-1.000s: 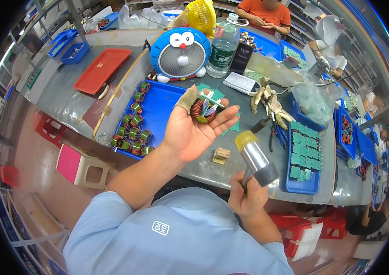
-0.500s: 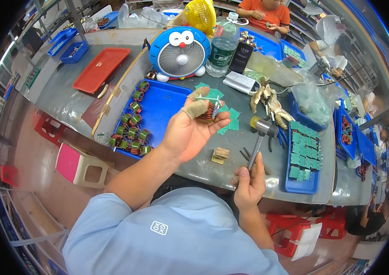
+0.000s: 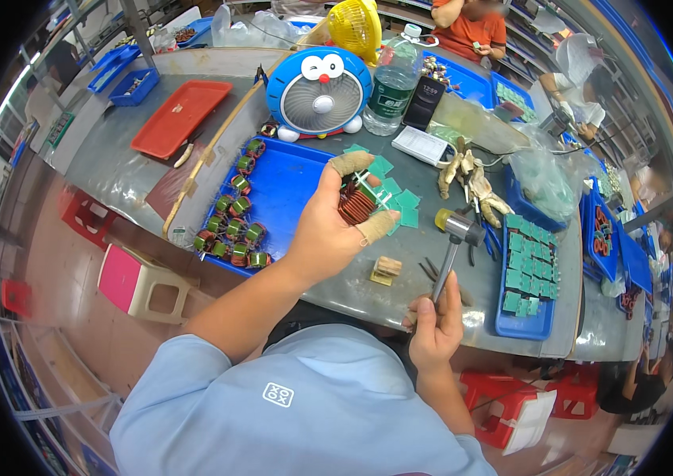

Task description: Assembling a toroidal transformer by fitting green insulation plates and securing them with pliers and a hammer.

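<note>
My left hand (image 3: 324, 238), with tan finger covers on the thumb and a finger, grips a copper-wound coil (image 3: 357, 205) above the bench. A green plate with pale prongs sits against the coil's upper right side, partly hidden by the fingers. My right hand (image 3: 437, 329) is closed round the handle of a small mallet (image 3: 448, 262), its yellow-and-black head raised upright. Between the hands, a small wooden block (image 3: 388, 266) lies on the bench. Loose green square plates (image 3: 406, 200) are scattered behind my left hand.
A blue tray (image 3: 293, 170) holds several green-and-copper coils (image 3: 236, 228) at left. At right, another blue tray (image 3: 524, 327) carries rows of green plates. Behind stand a blue fan (image 3: 319, 91), a water bottle (image 3: 391, 87), a phone (image 3: 424, 103) and worn gloves (image 3: 471, 178).
My left hand has turned, bringing the coil's copper windings into fuller view, with the fingers now curled round it. The mallet stays in my right hand, nearly unmoved.
</note>
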`<action>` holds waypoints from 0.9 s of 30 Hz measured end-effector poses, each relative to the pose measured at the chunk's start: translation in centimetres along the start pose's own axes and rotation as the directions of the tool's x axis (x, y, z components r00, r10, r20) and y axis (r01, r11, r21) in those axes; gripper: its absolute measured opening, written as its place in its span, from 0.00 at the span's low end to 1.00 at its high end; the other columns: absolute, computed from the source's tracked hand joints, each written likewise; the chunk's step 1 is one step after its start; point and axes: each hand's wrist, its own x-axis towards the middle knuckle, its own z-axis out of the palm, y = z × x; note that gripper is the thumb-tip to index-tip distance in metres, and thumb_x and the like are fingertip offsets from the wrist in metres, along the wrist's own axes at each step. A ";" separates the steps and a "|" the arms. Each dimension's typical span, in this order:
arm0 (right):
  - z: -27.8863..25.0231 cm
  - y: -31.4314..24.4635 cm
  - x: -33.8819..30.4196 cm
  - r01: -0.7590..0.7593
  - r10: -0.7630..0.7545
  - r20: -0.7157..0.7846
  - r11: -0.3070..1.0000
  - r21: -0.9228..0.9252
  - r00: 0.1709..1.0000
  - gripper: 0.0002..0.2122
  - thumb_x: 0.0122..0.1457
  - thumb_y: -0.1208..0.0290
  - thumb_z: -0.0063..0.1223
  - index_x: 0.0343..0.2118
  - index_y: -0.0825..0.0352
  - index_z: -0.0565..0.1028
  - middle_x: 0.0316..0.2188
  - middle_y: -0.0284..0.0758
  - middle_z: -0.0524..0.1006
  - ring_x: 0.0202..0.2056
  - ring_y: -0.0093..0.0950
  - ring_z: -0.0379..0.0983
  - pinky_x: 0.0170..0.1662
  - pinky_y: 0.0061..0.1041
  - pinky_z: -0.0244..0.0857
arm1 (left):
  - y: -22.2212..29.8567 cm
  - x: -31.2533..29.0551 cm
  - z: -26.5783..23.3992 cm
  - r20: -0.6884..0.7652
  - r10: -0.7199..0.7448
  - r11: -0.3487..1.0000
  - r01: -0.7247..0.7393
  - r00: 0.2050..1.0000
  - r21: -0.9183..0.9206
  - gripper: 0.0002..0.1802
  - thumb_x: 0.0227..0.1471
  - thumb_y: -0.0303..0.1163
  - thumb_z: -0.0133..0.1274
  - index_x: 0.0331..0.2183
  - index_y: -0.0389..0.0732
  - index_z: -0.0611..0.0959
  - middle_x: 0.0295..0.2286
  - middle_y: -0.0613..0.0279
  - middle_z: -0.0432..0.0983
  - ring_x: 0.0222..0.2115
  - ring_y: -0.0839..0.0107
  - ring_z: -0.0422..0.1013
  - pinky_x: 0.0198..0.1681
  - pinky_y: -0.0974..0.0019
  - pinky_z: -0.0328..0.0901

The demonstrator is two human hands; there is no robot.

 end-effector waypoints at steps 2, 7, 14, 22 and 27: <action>0.0 0.0 -0.2 -0.003 0.003 0.004 1.000 -0.001 1.000 0.27 0.69 0.80 0.49 0.70 0.70 0.60 0.31 0.35 0.78 0.24 0.17 0.70 0.27 0.18 0.70 | 0.3 -0.2 0.1 0.011 -0.036 0.999 0.036 0.999 0.002 0.41 0.52 0.27 0.69 0.61 0.37 0.64 0.48 0.57 0.67 0.47 0.74 0.69 0.52 0.68 0.70; -0.4 0.1 -0.3 -0.005 0.005 0.096 1.000 -0.001 0.995 0.28 0.70 0.81 0.46 0.72 0.68 0.56 0.51 0.41 0.76 0.35 0.18 0.72 0.29 0.17 0.72 | 0.3 -0.2 0.2 0.012 -0.048 0.996 0.049 0.999 -0.071 0.43 0.54 0.26 0.68 0.63 0.37 0.60 0.49 0.57 0.65 0.48 0.74 0.69 0.53 0.68 0.71; -0.3 -0.1 -0.4 -0.062 0.061 0.090 0.998 0.008 0.994 0.28 0.70 0.80 0.46 0.72 0.69 0.56 0.46 0.39 0.76 0.34 0.18 0.72 0.29 0.17 0.72 | 0.2 -0.2 0.1 0.032 -0.020 0.991 0.024 0.999 -0.130 0.43 0.55 0.23 0.66 0.64 0.37 0.58 0.48 0.59 0.65 0.48 0.75 0.69 0.52 0.69 0.71; -0.3 0.0 -0.4 -0.095 0.094 0.096 0.995 0.007 0.991 0.28 0.70 0.79 0.47 0.71 0.69 0.56 0.39 0.36 0.76 0.33 0.18 0.73 0.29 0.16 0.71 | -0.3 -0.1 -0.3 0.066 0.000 0.988 0.010 0.998 -0.152 0.41 0.55 0.23 0.66 0.63 0.38 0.60 0.49 0.59 0.66 0.48 0.76 0.69 0.52 0.69 0.71; 0.0 0.0 -0.4 -0.096 0.096 0.022 0.995 0.028 0.995 0.27 0.69 0.79 0.50 0.70 0.72 0.60 0.34 0.37 0.80 0.24 0.17 0.72 0.27 0.19 0.72 | -0.8 -0.2 -0.4 0.055 0.019 0.992 -0.012 0.998 -0.129 0.39 0.54 0.27 0.68 0.62 0.40 0.66 0.51 0.59 0.71 0.50 0.76 0.70 0.53 0.70 0.69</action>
